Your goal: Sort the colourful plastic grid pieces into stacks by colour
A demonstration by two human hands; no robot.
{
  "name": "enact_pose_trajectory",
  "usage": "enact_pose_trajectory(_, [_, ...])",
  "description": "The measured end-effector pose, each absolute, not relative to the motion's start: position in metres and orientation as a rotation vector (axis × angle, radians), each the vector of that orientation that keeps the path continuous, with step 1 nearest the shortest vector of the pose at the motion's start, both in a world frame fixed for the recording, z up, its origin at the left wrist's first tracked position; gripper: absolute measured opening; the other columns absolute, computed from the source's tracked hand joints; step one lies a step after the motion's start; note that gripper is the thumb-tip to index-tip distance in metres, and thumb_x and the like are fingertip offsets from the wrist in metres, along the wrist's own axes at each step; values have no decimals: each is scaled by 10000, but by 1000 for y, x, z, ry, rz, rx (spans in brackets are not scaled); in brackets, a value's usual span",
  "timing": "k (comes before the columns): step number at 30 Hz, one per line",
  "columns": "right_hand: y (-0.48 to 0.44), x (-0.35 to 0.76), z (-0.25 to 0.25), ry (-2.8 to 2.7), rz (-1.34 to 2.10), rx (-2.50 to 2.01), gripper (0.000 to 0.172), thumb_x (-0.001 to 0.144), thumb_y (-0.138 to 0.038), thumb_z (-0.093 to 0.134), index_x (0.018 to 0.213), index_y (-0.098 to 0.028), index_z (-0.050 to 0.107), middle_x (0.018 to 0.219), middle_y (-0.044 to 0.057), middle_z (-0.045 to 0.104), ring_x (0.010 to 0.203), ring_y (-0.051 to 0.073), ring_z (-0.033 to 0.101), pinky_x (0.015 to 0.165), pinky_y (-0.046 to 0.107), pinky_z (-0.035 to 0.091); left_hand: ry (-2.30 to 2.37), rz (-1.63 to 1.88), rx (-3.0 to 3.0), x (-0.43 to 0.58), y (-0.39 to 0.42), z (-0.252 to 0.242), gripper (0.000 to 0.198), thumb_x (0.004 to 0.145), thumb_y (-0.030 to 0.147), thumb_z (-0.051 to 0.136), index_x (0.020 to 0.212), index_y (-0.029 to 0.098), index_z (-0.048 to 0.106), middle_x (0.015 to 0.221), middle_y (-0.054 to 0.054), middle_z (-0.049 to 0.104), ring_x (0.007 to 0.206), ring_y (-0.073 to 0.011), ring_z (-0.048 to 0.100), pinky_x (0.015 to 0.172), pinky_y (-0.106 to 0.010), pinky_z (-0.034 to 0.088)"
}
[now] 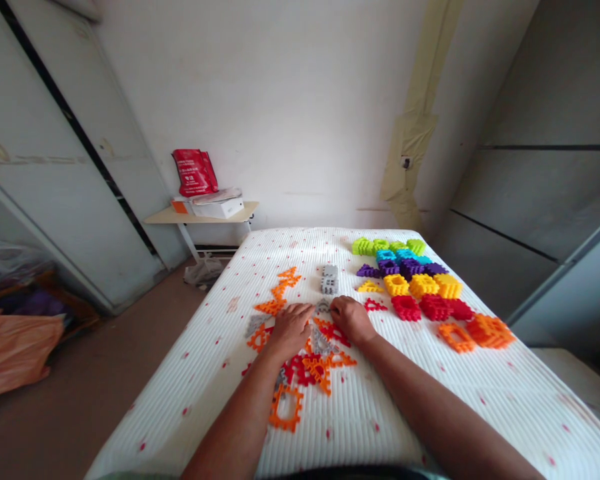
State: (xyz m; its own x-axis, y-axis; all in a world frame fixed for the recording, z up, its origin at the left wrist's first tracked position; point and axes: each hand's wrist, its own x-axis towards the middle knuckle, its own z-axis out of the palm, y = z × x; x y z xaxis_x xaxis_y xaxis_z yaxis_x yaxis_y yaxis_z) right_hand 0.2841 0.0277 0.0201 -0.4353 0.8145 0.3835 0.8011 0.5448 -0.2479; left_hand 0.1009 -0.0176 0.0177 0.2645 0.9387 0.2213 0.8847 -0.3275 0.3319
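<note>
Left hand: the left hand lies palm down on the mattress, fingers stretched towards 1 o'clock, the tips at a small grey piece.
Right hand: the right hand is curled knuckles up just beside the left, its fingertips at the same grey piece.
Grip: the backs of both hands hide the fingertips, so I cannot tell whether either pinches the grey piece or only touches it.
Grey piece: between the two hands, at the 12 o'clock edge of the loose pile.
Loose pile: flat orange, red and grey pieces lie under and at 6 o'clock of the hands; an orange square frame lies apart at 7 o'clock.
Grey cube: a built grey cube stands at 12 o'clock, near the hands.
Orange chain: joined flat orange pieces run out at 11 o'clock.
Built blocks: rows of blocks, green, teal, purple, yellow, red and orange, fill 1 to 3 o'clock.
Room: a side table with a red bag stands far off at 11 o'clock.
</note>
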Motion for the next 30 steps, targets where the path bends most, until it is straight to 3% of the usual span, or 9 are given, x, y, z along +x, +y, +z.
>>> enact_pose_trajectory(14, [29,286,20,-2359,75,-1334,131,796,-133,506,790,-178,629,788,47,635,760,155,569,685,224,390,1730,525,2386,101,-18,20,444,829,208,384,1258,226,499,1309,-38,519,1209,-192,419,1040,-388,278])
enact_pose_trajectory(20, [20,296,31,-2278,205,-1222,191,803,-161,534,969,-174,627,929,66,636,819,158,592,734,230,422,1688,700,2373,100,-17,20,447,818,165,384,1243,212,514,1269,-47,548,1194,-177,433,1044,-374,290])
enact_pose_trajectory(25, [-10,312,44,-2587,368,-810,62,789,-208,571,815,-197,627,787,24,636,738,146,577,653,222,410,1686,862,2316,99,-20,26,404,811,129,389,1156,224,578,1202,-37,589,1141,-171,479,1002,-366,342])
enact_pose_trajectory(30, [-30,315,46,-2703,267,-661,81,827,-218,528,803,-202,604,789,21,632,747,148,561,643,232,391,1662,1012,2315,96,-19,25,365,801,111,414,1085,224,614,1105,-29,630,1059,-161,525,960,-345,374])
